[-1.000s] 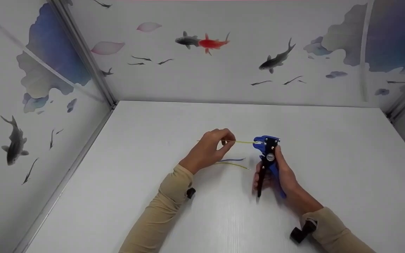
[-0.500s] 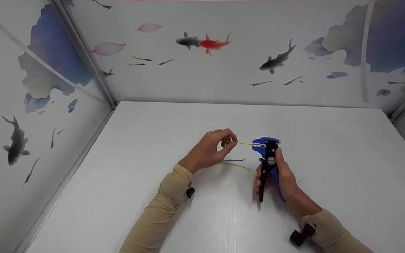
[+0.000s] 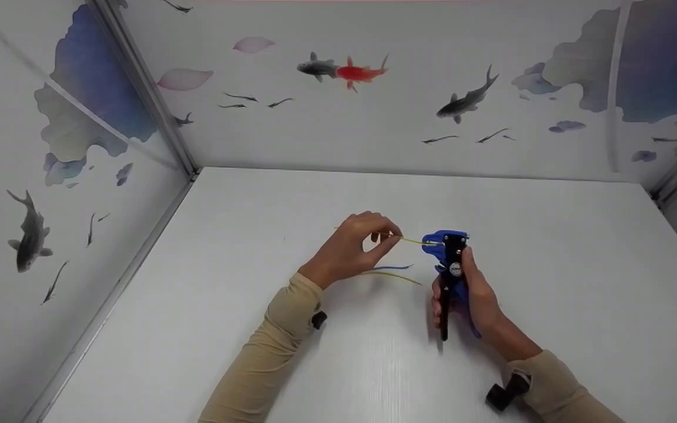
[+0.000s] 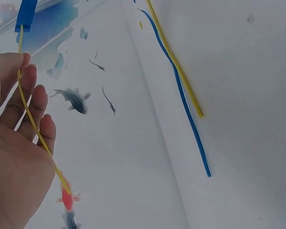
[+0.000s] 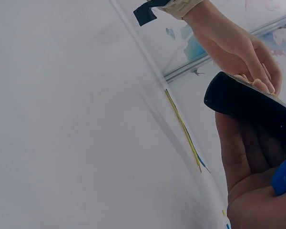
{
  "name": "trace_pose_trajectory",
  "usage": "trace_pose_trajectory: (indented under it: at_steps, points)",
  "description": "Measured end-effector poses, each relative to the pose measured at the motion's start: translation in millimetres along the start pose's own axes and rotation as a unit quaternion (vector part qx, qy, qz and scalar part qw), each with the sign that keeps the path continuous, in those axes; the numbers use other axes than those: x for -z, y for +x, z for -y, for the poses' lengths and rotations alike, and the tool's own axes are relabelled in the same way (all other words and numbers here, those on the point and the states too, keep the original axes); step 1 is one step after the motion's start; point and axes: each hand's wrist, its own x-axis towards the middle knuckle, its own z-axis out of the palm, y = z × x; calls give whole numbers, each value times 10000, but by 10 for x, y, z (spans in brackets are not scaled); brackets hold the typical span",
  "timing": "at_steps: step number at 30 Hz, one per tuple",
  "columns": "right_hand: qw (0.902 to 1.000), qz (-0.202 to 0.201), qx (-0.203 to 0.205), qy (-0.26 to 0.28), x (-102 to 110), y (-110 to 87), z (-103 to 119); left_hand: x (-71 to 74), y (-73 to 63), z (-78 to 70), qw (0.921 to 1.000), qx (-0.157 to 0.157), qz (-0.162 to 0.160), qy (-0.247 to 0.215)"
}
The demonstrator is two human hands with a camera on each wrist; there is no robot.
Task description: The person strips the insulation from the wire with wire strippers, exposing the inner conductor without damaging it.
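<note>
My left hand [image 3: 353, 247] pinches a thin yellow wire [image 4: 29, 114] between thumb and forefinger, and the wire's tail runs back across the palm. The wire's front end enters the blue jaws of a wire stripper [image 3: 451, 252], which has a black body and a round silver badge. My right hand [image 3: 479, 294] grips the stripper around its black and blue handles, holding it upright above the table. In the right wrist view, the black handle [image 5: 248, 98] lies across my right fingers [image 5: 231, 148]. The jaws hide the wire's tip.
On the white table [image 3: 227, 235], below my left hand, lie a blue wire [image 4: 186, 102] and another yellow wire [image 4: 188, 88] with bare ends. Small yellow [image 5: 223, 213] and blue scraps [image 5: 228, 226] lie near them. Printed walls stand behind and at the left.
The stripper has shifted slightly right and down and stands more upright. Its jaws, visibly apart half a second ago, are closer together around the wire. My left hand has edged right.
</note>
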Motion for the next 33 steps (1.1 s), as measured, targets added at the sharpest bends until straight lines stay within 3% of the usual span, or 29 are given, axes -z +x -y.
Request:
trace_pose_trajectory:
  at_steps: [11, 26, 33]
  points:
    - [9997, -230, 89, -86, -20, 7, -11, -3, -16, -1, 9997, -116, -217, 81]
    - [9998, -142, 84, -121, 17, 0, -8, -16, -16, -23, 9990, -241, -327, 186]
    - [9994, -302, 31, -167, -9, -9, -12, -12, -26, -26, 9985, -342, -370, 192]
